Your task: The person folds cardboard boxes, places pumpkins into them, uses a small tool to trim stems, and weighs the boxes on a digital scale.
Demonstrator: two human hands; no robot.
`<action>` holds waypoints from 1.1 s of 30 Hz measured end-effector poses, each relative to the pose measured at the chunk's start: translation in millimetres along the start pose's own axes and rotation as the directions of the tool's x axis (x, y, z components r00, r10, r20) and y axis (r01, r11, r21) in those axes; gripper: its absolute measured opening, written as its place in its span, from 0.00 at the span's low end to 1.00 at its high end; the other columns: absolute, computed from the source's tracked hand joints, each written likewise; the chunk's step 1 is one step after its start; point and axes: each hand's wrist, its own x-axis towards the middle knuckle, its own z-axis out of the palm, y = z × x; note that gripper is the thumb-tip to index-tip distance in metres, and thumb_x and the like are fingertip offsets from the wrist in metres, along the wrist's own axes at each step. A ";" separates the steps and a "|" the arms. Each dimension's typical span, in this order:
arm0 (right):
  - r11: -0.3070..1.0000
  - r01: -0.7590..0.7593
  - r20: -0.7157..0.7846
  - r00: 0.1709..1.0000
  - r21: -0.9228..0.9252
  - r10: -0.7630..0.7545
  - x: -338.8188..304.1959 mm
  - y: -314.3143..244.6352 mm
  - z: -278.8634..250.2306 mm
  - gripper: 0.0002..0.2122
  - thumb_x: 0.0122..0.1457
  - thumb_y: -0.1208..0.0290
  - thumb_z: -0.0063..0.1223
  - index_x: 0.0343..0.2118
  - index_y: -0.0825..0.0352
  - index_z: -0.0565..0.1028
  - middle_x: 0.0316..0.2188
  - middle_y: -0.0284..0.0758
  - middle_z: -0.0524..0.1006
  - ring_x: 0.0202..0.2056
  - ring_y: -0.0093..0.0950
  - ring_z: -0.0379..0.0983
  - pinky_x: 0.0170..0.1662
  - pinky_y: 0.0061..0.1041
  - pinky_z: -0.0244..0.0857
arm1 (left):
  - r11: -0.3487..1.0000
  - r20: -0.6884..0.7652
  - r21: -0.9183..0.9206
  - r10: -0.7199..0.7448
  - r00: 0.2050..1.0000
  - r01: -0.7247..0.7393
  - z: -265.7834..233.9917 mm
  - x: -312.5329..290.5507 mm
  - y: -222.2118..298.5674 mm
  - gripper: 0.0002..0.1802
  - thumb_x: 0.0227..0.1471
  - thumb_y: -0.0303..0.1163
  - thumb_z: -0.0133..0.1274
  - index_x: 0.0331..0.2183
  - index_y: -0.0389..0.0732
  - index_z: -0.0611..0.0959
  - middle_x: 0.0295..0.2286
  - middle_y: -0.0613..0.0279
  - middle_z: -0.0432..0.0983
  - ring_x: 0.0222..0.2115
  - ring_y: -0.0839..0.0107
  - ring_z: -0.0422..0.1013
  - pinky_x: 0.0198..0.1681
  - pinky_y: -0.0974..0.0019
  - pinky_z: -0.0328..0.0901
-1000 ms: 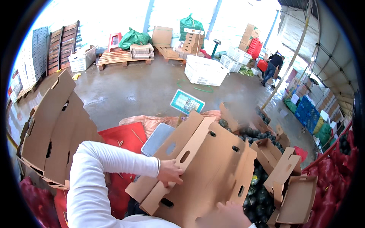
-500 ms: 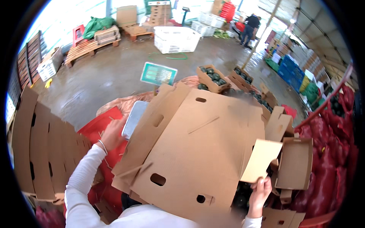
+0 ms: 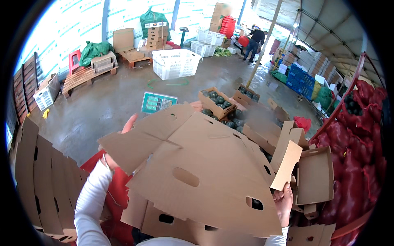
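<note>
A large brown cardboard box blank (image 3: pixel 221 164) with cut-out hand holes is raised and bent in front of me. My left hand (image 3: pixel 113 160) is at its left flap, mostly hidden behind it, with fingers showing past the far edge. At the right, my right hand (image 3: pixel 283 201) is closed around the blank's narrow right flap (image 3: pixel 287 164), which stands up. Below the raised blank lies another cardboard blank (image 3: pixel 184 223), with hand holes along its near edge. A scale display (image 3: pixel 158 102) with a green face stands just beyond the far edge.
Flattened cardboard (image 3: pixel 49 180) stands at the left. Open boxes of dark green round produce (image 3: pixel 217 99) sit ahead, and an open carton (image 3: pixel 315 176) lies at right beside filled red mesh sacks (image 3: pixel 349 180). White crates (image 3: pixel 174 65) and a person (image 3: pixel 255 43) are farther off.
The blank has risen and bent, with its left flap now covering much of my left hand. My right hand has tilted the right flap more upright. The view has shifted slightly.
</note>
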 end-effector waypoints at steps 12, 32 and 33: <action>0.773 0.343 0.185 0.939 -0.534 -0.289 -56.7 -0.7 -3.0 0.11 0.61 0.67 0.50 0.23 0.64 0.69 0.16 0.29 0.69 0.19 0.22 0.67 0.26 0.20 0.64 | 0.903 -0.002 0.274 -0.342 0.940 0.329 24.2 -79.0 39.1 0.04 0.52 0.28 0.52 0.26 0.41 0.78 0.19 0.67 0.72 0.21 0.81 0.69 0.23 0.76 0.64; -0.022 0.748 0.605 0.554 -0.664 0.572 -75.6 86.3 79.8 0.10 0.43 0.75 0.54 0.30 0.72 0.74 0.39 0.46 0.73 0.42 0.42 0.71 0.41 0.38 0.67 | 0.602 0.777 0.610 -0.325 0.540 -0.515 113.3 -122.3 13.4 0.12 0.38 0.31 0.55 0.30 0.41 0.76 0.34 0.56 0.71 0.34 0.58 0.71 0.32 0.59 0.69; 0.055 0.779 0.637 0.467 -0.625 0.614 -72.3 91.4 79.2 0.07 0.43 0.75 0.53 0.26 0.71 0.74 0.35 0.45 0.75 0.38 0.42 0.72 0.37 0.38 0.67 | 0.620 0.814 0.571 -0.340 0.472 -0.538 111.8 -121.3 -1.7 0.11 0.41 0.34 0.54 0.30 0.41 0.77 0.31 0.55 0.72 0.33 0.56 0.72 0.30 0.57 0.69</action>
